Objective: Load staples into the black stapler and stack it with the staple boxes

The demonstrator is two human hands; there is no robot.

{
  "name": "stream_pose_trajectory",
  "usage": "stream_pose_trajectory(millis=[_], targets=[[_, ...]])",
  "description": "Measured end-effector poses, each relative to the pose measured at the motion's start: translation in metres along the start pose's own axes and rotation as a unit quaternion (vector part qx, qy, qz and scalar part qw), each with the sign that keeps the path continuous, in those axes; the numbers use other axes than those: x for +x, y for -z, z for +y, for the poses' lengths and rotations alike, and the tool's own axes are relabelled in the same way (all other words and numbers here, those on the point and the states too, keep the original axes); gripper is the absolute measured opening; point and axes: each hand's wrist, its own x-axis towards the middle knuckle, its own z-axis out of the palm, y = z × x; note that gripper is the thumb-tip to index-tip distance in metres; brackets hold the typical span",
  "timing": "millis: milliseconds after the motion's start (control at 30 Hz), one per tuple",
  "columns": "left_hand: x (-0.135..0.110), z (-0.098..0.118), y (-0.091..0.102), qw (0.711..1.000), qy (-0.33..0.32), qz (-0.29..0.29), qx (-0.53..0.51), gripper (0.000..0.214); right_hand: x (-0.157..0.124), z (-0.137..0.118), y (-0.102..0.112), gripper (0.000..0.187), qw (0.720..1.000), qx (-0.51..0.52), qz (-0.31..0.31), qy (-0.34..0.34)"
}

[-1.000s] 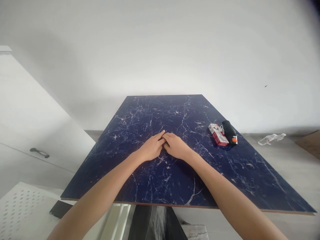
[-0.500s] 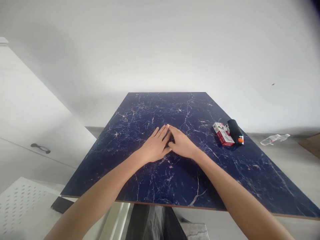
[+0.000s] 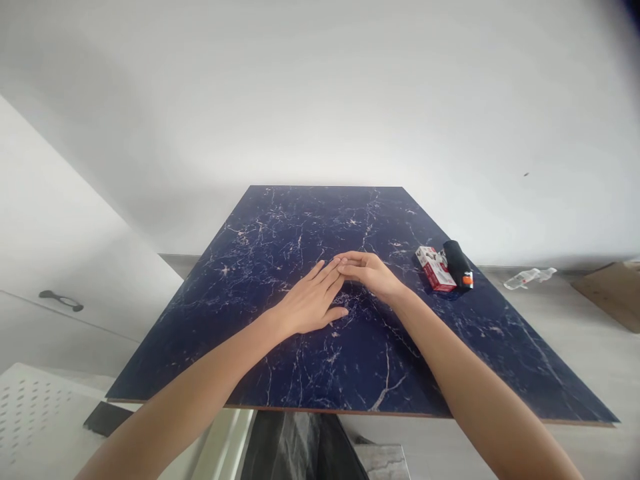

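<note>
My left hand (image 3: 310,303) lies palm down on the dark blue marble tabletop (image 3: 320,227), fingers spread and holding nothing. My right hand (image 3: 367,272) sits farther up the table, its fingertips touching the tips of my left fingers. It holds nothing either. To the right of my right hand, a red and white cardboard box (image 3: 436,269) lies on the tabletop. Against the box rests a black roll (image 3: 457,263) with an orange and white end.
A clear plastic bottle (image 3: 524,279) lies on the grey floor beyond the table's right edge, near a brown cardboard sheet (image 3: 607,297). A white cabinet door with a dark handle (image 3: 61,301) stands at the left, above a white perforated panel (image 3: 35,407).
My right hand has slid up the table and to the right, now lying across my left fingertips. My left fingers have spread apart. The view has shifted slightly.
</note>
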Motion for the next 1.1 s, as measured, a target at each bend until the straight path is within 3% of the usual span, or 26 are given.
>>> stream_pose_trajectory(millis=[300,500,633,900,1100], targets=[[0.0,-0.002,0.003,1.0,-0.001,0.003,0.022,0.075,0.001,0.001,-0.004,0.034,1.0,-0.013,-0.009,0.021],[0.002,-0.005,0.008,0.999,-0.012,0.031,-0.002,0.072,0.001,-0.003,-0.008,0.033,0.999,-0.028,0.021,0.026],[0.002,-0.009,0.008,0.998,-0.021,0.059,-0.017,0.061,-0.001,-0.006,-0.009,0.034,0.999,-0.026,0.008,0.03],[0.003,-0.009,0.008,0.994,-0.015,0.082,-0.065,0.063,-0.002,-0.008,-0.005,0.037,0.999,-0.02,0.006,0.042],[-0.001,-0.002,0.009,0.98,0.028,0.07,-0.184,0.055,-0.002,-0.008,0.002,0.035,0.991,-0.12,0.008,0.065]])
